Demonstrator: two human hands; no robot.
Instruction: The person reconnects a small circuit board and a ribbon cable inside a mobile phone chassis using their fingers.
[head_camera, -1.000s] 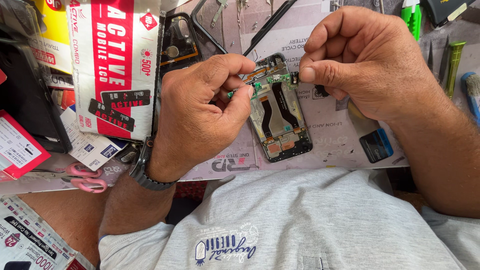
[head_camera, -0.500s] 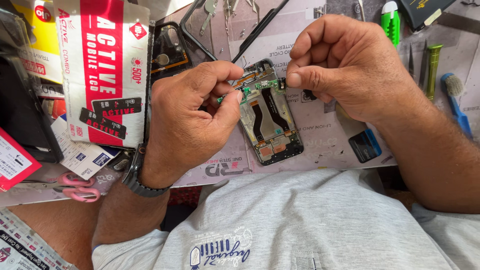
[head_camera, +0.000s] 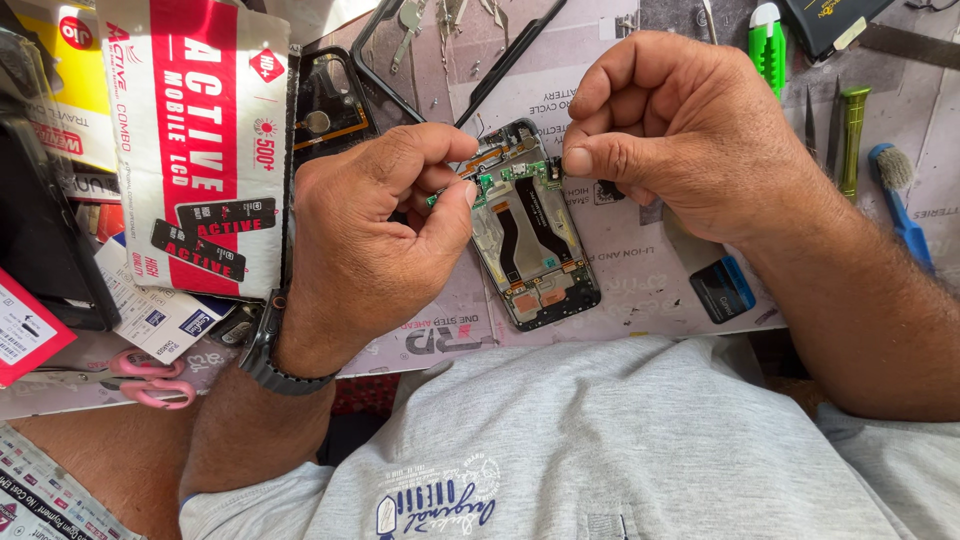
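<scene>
Though it lies flat on the work mat (head_camera: 640, 300) at the centre of the frame, the opened phone (head_camera: 530, 235) looks light, rigid and fragile, best steadied by its frame edges; the left hand (head_camera: 370, 240) pinches a small green circuit board (head_camera: 495, 180) at the phone's top end between thumb and forefinger; the right hand (head_camera: 680, 130) is curled tight, thumb pressed on forefinger, at the same end; whether it grips anything I cannot tell; further up lies a green cutter (head_camera: 768, 45).

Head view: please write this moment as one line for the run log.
left hand: pinching top edge of opened phone | right hand: fist, thumb at same edge | phone: flat on work mat
</scene>
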